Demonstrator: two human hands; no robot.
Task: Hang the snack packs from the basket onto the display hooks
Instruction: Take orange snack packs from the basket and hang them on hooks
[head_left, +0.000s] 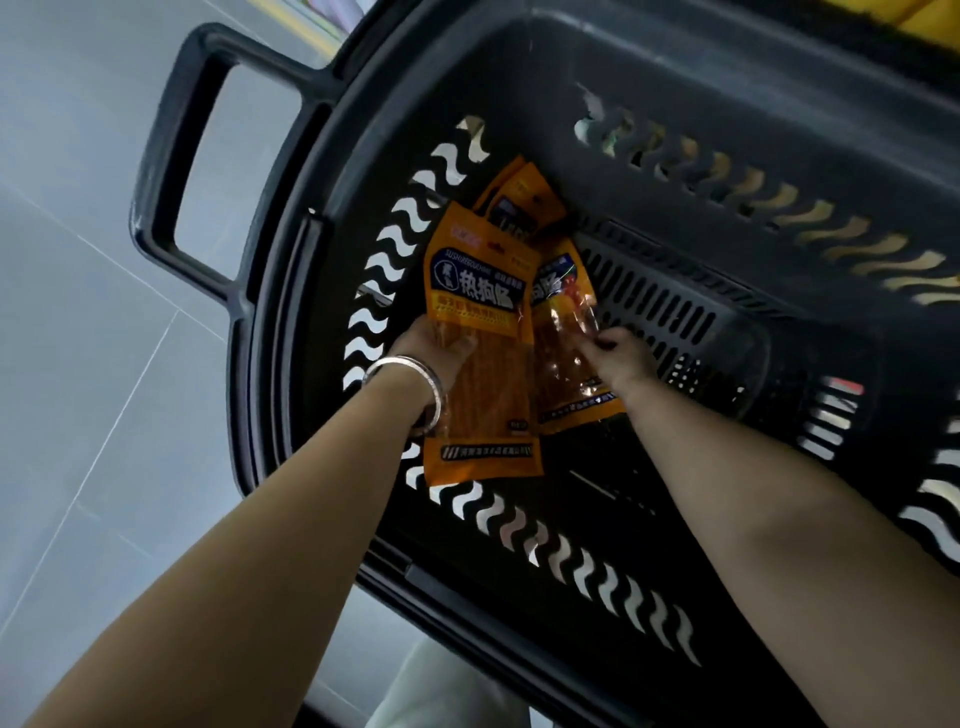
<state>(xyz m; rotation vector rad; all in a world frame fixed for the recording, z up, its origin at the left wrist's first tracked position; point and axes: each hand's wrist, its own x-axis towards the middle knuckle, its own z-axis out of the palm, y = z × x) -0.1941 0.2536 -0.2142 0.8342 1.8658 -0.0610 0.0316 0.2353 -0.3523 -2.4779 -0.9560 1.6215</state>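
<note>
The left hand (434, 345), a silver bangle (415, 387) on its wrist, grips the middle of an orange snack pack (480, 322) with the thumb across the clear window. The right hand (621, 358) pinches the edge of a second orange pack (563, 338) just beside it. Both packs are low inside the black basket (675, 171), near the slotted wall on its handle (171, 171) side, with more orange packs (522, 202) leaning in the far corner behind them; the basket stands on a grey tiled floor (78, 312).

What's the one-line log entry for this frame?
stage: picking | left hand: gripping front snack pack | right hand: on second pack | location: inside basket | hung: none visible
</note>
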